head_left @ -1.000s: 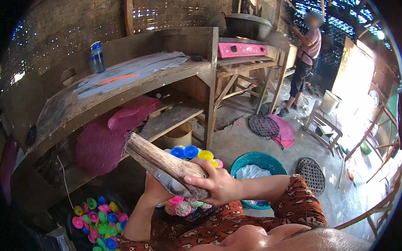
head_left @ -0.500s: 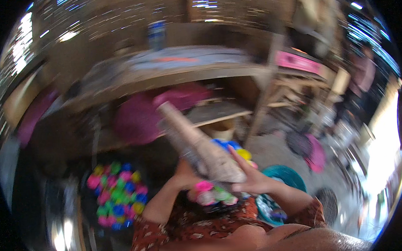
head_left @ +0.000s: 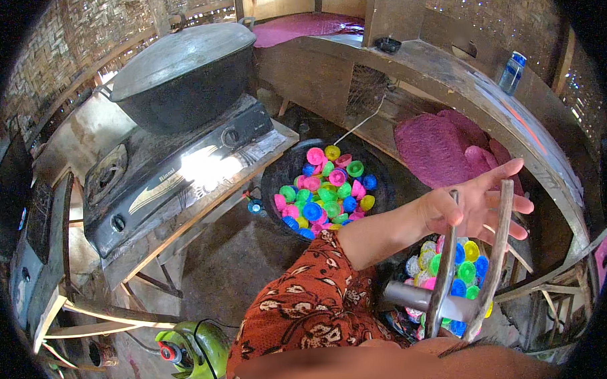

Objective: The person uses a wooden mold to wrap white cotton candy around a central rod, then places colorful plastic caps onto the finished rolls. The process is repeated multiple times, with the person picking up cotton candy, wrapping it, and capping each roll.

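My left hand (head_left: 481,210) reaches to the right with its fingers spread and nothing gripped. In front of it stand two long grey-brown rods (head_left: 500,256), with my thumb close to the top of the left one. A grey cylinder-like piece (head_left: 421,299) lies across their lower part; I cannot tell what kind of tool this is. Beneath and behind the rods is a heap of small coloured plastic cups (head_left: 465,272), some looking whitish inside. A wide black basin (head_left: 273,190) left of my forearm holds more fluted cups (head_left: 330,194) in pink, green, blue and yellow. My right hand is out of view.
On the left, a two-burner gas stove (head_left: 202,166) carries a large dark lidded pot (head_left: 186,93). A green gas cylinder (head_left: 205,350) stands low on the floor. To the right, a curved-looking wooden bench (head_left: 439,58) bears a blue-capped bottle (head_left: 512,72), with maroon mesh-like material (head_left: 436,148) below.
The view has swung left, bringing the stove in. Both hands were around a long pale cylindrical thing; now my left hand is spread and my right has left the view.
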Demonstrator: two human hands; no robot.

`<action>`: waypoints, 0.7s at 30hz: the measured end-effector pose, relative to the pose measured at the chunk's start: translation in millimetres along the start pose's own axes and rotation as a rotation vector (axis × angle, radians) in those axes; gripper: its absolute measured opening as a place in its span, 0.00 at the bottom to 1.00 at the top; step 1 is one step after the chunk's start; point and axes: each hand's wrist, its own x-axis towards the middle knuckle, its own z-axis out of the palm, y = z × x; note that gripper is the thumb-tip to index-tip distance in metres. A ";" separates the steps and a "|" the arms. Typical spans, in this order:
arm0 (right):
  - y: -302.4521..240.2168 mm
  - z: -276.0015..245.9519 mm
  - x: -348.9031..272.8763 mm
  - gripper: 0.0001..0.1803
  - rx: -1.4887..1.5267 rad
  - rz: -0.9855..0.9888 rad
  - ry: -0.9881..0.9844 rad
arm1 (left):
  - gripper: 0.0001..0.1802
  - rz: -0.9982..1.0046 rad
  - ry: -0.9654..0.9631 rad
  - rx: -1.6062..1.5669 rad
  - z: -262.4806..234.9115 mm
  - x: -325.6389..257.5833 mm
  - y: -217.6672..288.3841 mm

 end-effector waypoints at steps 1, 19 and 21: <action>-2.0 -2.8 -0.2 0.57 0.011 0.009 -0.020 | 0.60 0.018 -0.006 0.021 3.4 4.1 -0.1; -38.6 -114.4 9.4 0.63 -0.045 0.391 0.227 | 0.41 0.127 0.847 -0.193 -242.6 -58.9 -40.2; -47.3 -113.6 8.0 0.61 -0.082 0.405 0.280 | 0.41 0.151 0.824 -0.240 -248.2 -58.2 -47.3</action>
